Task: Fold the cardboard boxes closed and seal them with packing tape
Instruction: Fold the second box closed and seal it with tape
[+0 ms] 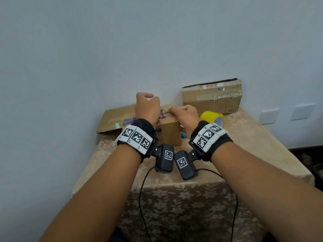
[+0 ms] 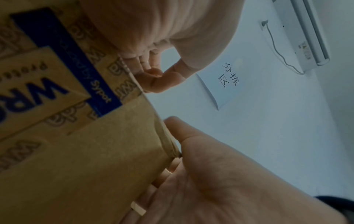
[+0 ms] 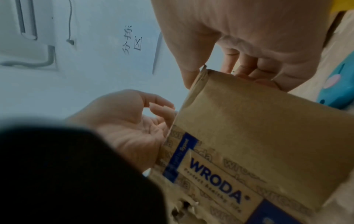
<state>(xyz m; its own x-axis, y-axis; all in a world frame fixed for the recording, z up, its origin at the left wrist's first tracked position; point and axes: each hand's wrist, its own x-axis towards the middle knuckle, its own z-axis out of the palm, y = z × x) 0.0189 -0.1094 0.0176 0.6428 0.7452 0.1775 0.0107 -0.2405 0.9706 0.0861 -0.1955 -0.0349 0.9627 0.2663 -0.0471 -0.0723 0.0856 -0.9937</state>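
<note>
Both hands (image 1: 147, 106) (image 1: 186, 115) on the cardboard box (image 1: 168, 131); seemingly gripping its flaps.

The small box (image 1: 168, 132) is showing matt brown cardboard with blue print; the far box (image 1: 212, 98) is wearing crinkled glossy clear tape. The tape roll (image 1: 212, 118) is gleaming smooth yellow plastic. A patterned beige cloth (image 1: 174, 189) is covering the table.
</note>
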